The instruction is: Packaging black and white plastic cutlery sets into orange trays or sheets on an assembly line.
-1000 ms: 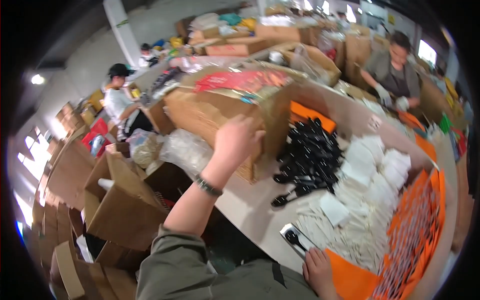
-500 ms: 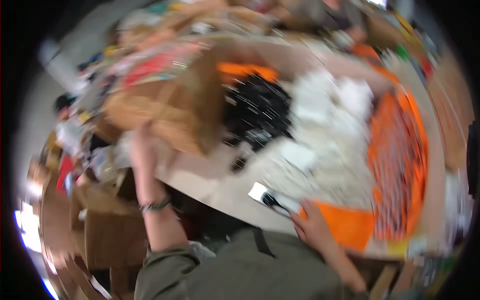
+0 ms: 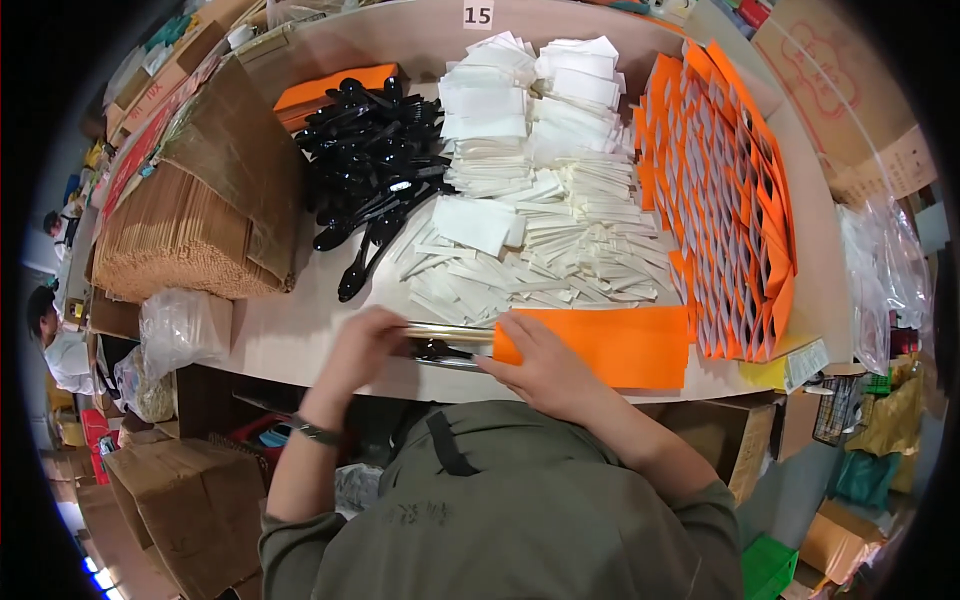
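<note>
Pale tabletop (image 3: 275, 335) spreads before me, heaped with black spoons (image 3: 365, 150), white papers (image 3: 485, 110) and orange folders (image 3: 715, 210). Near its front edge, my right hand (image 3: 545, 365) pinches the left end of an orange sleeve (image 3: 630, 345); a shiny packet (image 3: 450, 331) with a dark spoon (image 3: 432, 349) reaches across to my left hand (image 3: 362, 352), too blurred to tell its grip.

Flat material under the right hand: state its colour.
Plain orange; the flat material shows best in the head view.
</note>
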{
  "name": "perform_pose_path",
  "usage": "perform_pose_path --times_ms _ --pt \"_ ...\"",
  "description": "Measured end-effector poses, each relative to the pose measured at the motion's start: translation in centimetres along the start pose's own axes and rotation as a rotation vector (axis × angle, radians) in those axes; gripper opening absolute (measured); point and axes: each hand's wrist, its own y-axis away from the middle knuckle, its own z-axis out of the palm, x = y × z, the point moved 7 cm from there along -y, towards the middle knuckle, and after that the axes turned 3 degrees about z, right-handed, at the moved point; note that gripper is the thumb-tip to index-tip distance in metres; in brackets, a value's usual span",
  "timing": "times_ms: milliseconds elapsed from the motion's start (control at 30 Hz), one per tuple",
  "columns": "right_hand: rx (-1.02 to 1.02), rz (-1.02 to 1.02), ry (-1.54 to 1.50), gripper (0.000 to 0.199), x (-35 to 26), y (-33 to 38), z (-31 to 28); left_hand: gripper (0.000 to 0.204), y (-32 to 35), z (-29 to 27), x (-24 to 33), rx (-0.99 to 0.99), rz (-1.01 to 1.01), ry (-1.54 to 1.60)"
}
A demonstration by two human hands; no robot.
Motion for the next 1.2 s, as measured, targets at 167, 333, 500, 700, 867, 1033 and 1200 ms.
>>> perform_pose_path --times_ms 167,333,500,700,867,1033,1200 --pt "0.095 0.092 0.029 0.039 -0.7 -0.9 -1.1 0.047 -0.8 3.1 4.5 0.441 0.100 -0.248" --pt "0.298 -0.037 0.029 0.022 -1.2 -1.7 0.3 0.026 -0.3 5.4 3.7 0.300 0.047 -0.076" --pt "0.283 -0.019 -0.038 0.026 -0.7 -0.9 0.6 0.026 -0.7 9.6 4.5 -0.108 -0.051 0.779" --pt "0.308 -0.158 0.124 0.020 -4.0 -1.3 -1.3 0.059 2.3 3.2 9.7 0.316 0.547 -0.514" --pt "0.061 -0.160 0.185 0.013 -4.8 -5.6 -10.2 0.048 0.7 -0.2 10.2 0.423 0.511 -0.588" --pt "0.391 0.085 0.370 0.024 6.2 -2.1 -27.9 0.055 1.4 -2.7 3.9 0.620 0.182 -0.176" --pt "0.720 0.920 0.069 0.031 24.3 8.3 -35.1 0.040 4.7 0.3 0.4 0.428 -0.078 -0.077"
